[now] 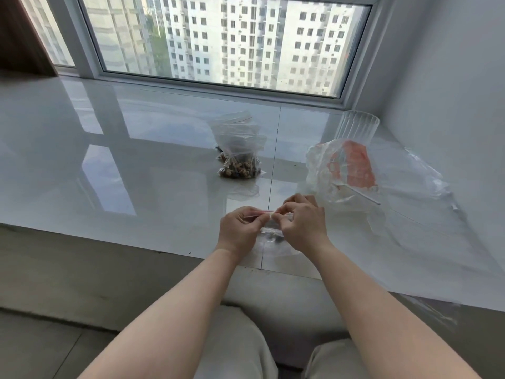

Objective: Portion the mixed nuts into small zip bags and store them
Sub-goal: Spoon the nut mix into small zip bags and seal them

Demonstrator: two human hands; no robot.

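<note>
Both hands, the left hand (240, 228) and right hand (302, 224), pinch the red-striped top of a small zip bag (270, 236) hanging between them, just above the surface (136, 165).

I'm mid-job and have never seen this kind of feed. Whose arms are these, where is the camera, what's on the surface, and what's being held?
There is no machine: these are a person's bare arms. The single picture comes from a camera worn on their head, looking forward and down at a glossy white sill under a window.

The left hand and right hand both pinch the red zip strip of a small clear bag; its contents are hard to make out.

Further back lies a pile of filled nut bags. To the right lies a large crumpled plastic bag with an orange label, and behind it stands a ribbed clear cup.
</note>
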